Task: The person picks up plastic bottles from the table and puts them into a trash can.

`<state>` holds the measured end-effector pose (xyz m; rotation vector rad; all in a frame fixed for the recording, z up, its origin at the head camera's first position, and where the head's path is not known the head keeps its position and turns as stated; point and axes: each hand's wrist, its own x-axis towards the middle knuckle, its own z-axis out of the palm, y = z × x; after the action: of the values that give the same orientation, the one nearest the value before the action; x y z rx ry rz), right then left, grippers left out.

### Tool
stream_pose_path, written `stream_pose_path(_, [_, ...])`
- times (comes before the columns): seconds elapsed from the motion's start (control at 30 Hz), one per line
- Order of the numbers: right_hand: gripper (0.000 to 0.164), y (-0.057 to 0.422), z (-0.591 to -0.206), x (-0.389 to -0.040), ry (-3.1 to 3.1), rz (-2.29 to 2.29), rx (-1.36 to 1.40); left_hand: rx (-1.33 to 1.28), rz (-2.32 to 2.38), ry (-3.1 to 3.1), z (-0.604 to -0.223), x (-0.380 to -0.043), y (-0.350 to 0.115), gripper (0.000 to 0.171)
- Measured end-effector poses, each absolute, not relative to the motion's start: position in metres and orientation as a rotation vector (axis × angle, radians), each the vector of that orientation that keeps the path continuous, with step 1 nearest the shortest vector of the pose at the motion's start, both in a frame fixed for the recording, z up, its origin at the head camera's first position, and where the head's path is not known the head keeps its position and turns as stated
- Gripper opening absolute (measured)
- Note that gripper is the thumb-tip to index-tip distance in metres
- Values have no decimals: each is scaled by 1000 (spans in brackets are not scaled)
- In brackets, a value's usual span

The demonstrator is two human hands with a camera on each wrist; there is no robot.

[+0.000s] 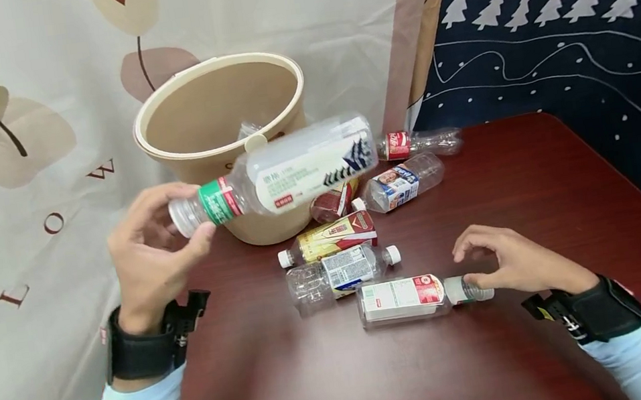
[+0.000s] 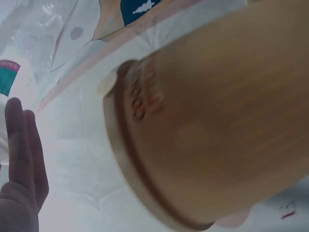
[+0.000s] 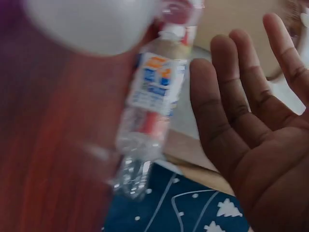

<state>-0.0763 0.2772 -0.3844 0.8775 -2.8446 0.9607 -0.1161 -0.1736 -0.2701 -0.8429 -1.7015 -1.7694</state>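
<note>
My left hand [image 1: 151, 249] grips a clear plastic bottle [image 1: 310, 164] by its neck and cap end, holding it in the air, nearly level, before the beige bin [image 1: 228, 141]. In the left wrist view, fingers [image 2: 24, 145] show at the left edge beside part of that bottle. Low over the table, my right hand [image 1: 517, 258] has its fingers spread apart at the cap end of a bottle with a white and red label [image 1: 403, 297]. Its thumb overlaps that bottle's neck; whether it touches cannot be told. The palm and loosely bent fingers [image 3: 217, 111] face the right wrist camera.
Several bottles lie on the dark red table [image 1: 295, 379]: a clear one [image 1: 348, 270], one with a yellow and red label [image 1: 331, 236], one with a blue and white label [image 1: 406, 182] and a cola bottle [image 1: 419, 144]. Clear plastic [image 1: 249, 129] shows inside the bin.
</note>
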Motion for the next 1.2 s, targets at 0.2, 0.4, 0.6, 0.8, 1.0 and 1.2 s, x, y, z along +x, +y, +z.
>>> stream_pose_path(0.2, [33,283,-397,-76,-2979,906,840,-745,-1717,-1697,-243,-131,-183,37])
stream_pose_path(0.4, [35,282,-408,-78,-3127,954,829,-563,-1540,-1793,-221,-144,-195,33])
stream_pose_path(0.6, [41,281,-412,-80,-3146,996,872,-287,-1294,-1968,-198,-155,-199,29])
stream_pose_path(0.8, [41,285,-414,-84,-3153,1053,889,-196,-1048,-2106,-184,-175,-208,29])
stream_pose_path(1.0, [40,290,-417,-85,-3077,1205,950,-154,-945,-2196,-177,-189,-214,31])
stream_pose_path(1.2, [38,291,-418,-87,-2909,1435,1020,-103,-875,-2310,-172,-199,-214,33])
